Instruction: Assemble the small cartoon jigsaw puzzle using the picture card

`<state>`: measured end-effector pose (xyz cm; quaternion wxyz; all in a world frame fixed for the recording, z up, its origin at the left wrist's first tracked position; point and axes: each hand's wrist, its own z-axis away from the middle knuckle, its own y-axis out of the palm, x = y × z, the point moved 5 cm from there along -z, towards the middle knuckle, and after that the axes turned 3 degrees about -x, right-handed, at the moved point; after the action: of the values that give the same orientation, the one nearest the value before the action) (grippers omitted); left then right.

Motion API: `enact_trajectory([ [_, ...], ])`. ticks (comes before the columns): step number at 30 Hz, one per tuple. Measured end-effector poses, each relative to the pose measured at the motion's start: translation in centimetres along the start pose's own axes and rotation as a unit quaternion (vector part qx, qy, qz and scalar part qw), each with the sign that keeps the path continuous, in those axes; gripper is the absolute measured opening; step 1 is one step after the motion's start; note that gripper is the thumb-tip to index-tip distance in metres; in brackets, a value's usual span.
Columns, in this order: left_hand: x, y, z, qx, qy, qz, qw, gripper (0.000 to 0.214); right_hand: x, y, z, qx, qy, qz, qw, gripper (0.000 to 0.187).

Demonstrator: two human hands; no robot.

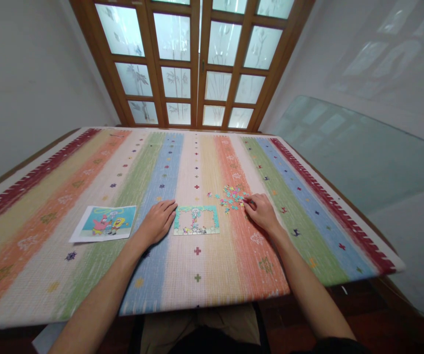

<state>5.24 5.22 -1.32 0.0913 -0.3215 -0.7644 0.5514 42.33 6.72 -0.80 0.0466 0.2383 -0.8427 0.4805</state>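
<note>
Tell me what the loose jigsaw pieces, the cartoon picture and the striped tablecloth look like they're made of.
Loose jigsaw pieces: probably printed cardboard, judging by the small, flat, colourful shapes; thin plastic or wood stays possible.
Cartoon picture: likely printed paper, a thin sheet with white margins.
Striped tablecloth: apparently woven fabric, matte, with a fine grid-like texture.
</note>
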Motion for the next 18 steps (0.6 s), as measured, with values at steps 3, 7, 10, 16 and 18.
enact_trajectory([
  [3, 0.01, 0.04, 0.02, 0.0, 0.001, -0.003, 1.0, 0.043, 0.11, -0.04, 0.04, -0.007, 0.001, -0.01, 1.0, 0.02],
  [7, -0.03, -0.03, 0.03, -0.001, 0.0, -0.002, 1.0, 0.044, 0.19, -0.25, 0.01, -0.005, -0.005, -0.011, 1.0, 0.022],
  [10, 0.01, 0.0, 0.04, 0.0, 0.0, -0.003, 1.0, 0.044, 0.31, -0.46, -0.04, 0.003, -0.016, -0.001, 1.0, 0.02],
  [16, 0.04, -0.03, 0.04, -0.004, 0.002, -0.004, 1.0, 0.044, 0.9, -0.57, 0.04, 0.008, -0.042, -0.007, 0.999, 0.015],
  [18, 0.02, -0.05, 0.03, 0.0, 0.003, -0.006, 1.0, 0.045, 1.03, -0.52, 0.1, 0.012, -0.047, -0.013, 0.999, 0.015],
])
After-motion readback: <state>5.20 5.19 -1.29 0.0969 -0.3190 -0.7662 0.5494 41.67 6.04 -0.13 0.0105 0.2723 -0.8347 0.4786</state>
